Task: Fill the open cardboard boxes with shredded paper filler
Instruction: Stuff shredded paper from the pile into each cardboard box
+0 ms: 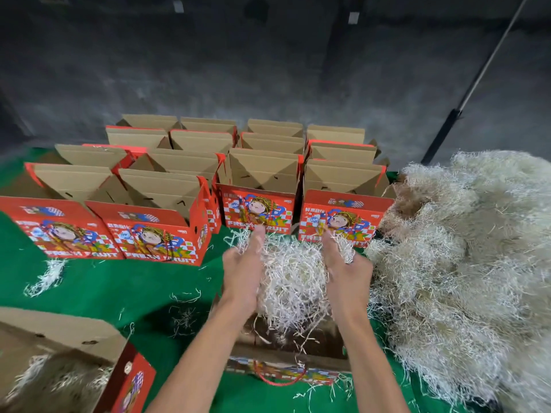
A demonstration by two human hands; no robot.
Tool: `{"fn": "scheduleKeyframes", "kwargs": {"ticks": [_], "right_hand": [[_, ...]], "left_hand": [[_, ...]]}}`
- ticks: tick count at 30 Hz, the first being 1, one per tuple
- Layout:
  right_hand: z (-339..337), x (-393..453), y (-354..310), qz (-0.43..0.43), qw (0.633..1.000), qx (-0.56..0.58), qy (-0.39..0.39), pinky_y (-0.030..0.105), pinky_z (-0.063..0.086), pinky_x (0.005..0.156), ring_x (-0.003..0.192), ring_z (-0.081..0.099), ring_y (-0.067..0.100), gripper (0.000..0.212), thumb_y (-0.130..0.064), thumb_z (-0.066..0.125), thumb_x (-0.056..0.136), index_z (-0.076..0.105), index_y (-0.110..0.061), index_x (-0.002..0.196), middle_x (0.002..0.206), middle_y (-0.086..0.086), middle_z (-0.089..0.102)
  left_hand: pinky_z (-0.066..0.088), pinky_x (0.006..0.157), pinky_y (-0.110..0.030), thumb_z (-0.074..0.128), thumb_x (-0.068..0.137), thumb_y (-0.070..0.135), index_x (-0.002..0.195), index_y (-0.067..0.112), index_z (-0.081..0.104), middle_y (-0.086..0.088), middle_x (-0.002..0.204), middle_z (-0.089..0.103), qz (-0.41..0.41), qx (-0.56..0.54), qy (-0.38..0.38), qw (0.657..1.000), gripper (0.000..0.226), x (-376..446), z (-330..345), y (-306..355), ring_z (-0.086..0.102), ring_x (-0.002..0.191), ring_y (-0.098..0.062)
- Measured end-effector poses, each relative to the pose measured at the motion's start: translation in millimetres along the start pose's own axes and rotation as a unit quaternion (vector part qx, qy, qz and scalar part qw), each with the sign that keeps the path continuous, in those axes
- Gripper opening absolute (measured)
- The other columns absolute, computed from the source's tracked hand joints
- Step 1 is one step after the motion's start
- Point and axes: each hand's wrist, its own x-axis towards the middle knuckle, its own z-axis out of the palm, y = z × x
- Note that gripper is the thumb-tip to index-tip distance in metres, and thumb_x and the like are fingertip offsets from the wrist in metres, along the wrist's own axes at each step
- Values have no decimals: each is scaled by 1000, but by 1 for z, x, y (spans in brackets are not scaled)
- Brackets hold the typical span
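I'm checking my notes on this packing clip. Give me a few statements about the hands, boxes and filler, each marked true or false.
1. Both hands, left and right, hold one clump of filler. True.
2. The clump is over an open box. True.
3. The big filler pile lies to the person's left. False: it lies to the right.
4. The floor covering is blue. False: it is green.
5. The boxes in the rows behind have closed lids. False: they stand open.

Bare green surface (119,287) lies open to the left of the near box (286,344), while rows of open boxes (259,174) wall off the far side and a big paper heap (462,263) crowds the right.
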Motion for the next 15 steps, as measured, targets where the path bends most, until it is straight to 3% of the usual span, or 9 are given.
{"fn": "scheduleKeyframes", "kwargs": {"ticks": [2, 4, 6, 7, 8, 9, 11, 12, 15], "right_hand": [[7, -4, -3, -13, 1000, -10, 13, 41, 30, 31, 52, 65, 32, 60, -51, 64, 92, 57, 6, 73, 73, 21, 70], [14, -8, -3, -25, 999, -20, 3, 30, 23, 33, 33, 37, 14, 54, -55, 63, 87, 60, -6, 66, 52, 6, 53], [5, -6, -6, -10, 1000, -2, 6, 27, 24, 32, 34, 35, 11, 44, -51, 64, 88, 58, -23, 55, 53, 8, 54], [-2, -4, -7, 1, 1000, 26, 16, 32, 30, 31, 36, 48, 14, 46, -47, 65, 90, 54, -22, 52, 57, 3, 54], [-6, 0, -5, 3, 998, 57, 26, 35, 38, 29, 42, 60, 15, 47, -45, 66, 90, 51, -18, 54, 75, 16, 72], [-5, -2, -3, 7, 997, 65, 28, 30, 35, 28, 42, 60, 10, 50, -44, 66, 90, 51, -10, 57, 97, 11, 68], [2, -8, -1, 6, 999, 28, 19, 21, 23, 29, 34, 39, 3, 53, -50, 65, 86, 53, -4, 65, 54, -9, 62], [3, -9, 0, 10, 1000, 15, 14, 21, 25, 29, 34, 31, 4, 55, -57, 65, 81, 52, -6, 65, 46, -9, 48], [-14, 0, -3, 40, 997, 23, 59, 30, 60, 55, 43, 43, 3, 59, -59, 68, 81, 54, -1, 81, 44, -8, 35]], "left_hand": [[45, 86, -38, 62, 81, 72, 105, 15, 51, 6, 78, 53, 2, -9, -3, 1000, 63, -6, 10, -11, 48, 72, -12], [50, 63, -29, 57, 98, 40, 102, 10, 52, 0, 75, 57, 12, 4, -5, 1000, 31, -12, 18, -22, 48, 60, -11], [38, 40, -24, 59, 95, 50, 104, 7, 56, 7, 57, 46, 6, -11, 14, 1000, 44, -8, 9, -13, 36, 46, -10], [34, 41, -24, 60, 88, 63, 101, 4, 55, 6, 50, 37, -5, -25, 35, 999, 61, -3, 3, -8, 29, 42, -12], [36, 45, -23, 59, 83, 71, 101, 4, 57, 4, 50, 32, 0, -40, 47, 998, 69, -1, 1, -4, 26, 42, -15], [43, 51, -24, 58, 79, 77, 101, 1, 59, -2, 53, 33, 13, -37, 49, 998, 79, -3, 2, -3, 30, 42, -20], [52, 74, -28, 54, 71, 85, 94, 0, 56, -14, 62, 41, 26, -2, 15, 1000, 88, -16, 10, -10, 43, 46, -29], [31, 59, -28, 55, 70, 86, 88, 5, 55, -7, 58, 41, 35, 3, -2, 999, 83, -20, 10, -13, 41, 42, -23], [30, 48, -31, 57, 78, 78, 87, 27, 48, 8, 49, 34, 4, -18, 36, 999, 52, -5, -7, -5, 26, 38, -10]]}}
